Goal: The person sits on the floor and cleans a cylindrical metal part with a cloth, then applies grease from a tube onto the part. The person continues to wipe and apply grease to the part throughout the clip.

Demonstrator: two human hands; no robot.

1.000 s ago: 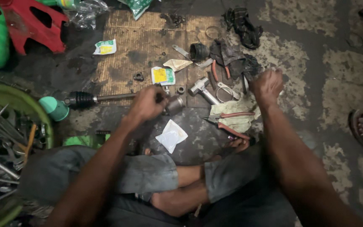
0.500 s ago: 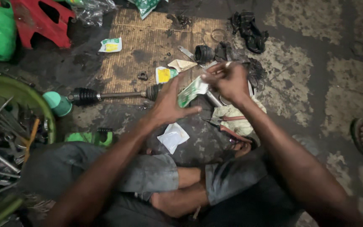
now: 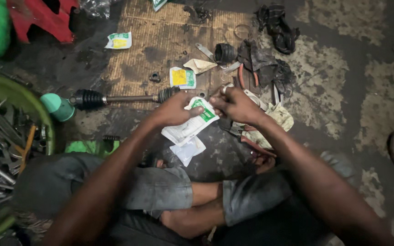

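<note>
I sit cross-legged on the stained concrete floor (image 3: 379, 91), where a brown woven mat (image 3: 160, 45) lies toward the far edge. At the left edge stands my green tub (image 3: 10, 91) of metal tools. An axle shaft (image 3: 119, 98) with black rubber boots lies along the mat's near edge, a teal cap at its left end. Just past my knees I hold a white and green sachet (image 3: 190, 125) above the floor: my left hand (image 3: 174, 109) pinches its upper left side, my right hand (image 3: 235, 105) grips its top corner, possibly tearing it, though my fingers hide the edge. A smaller white packet (image 3: 188, 150) lies just under the sachet.
</note>
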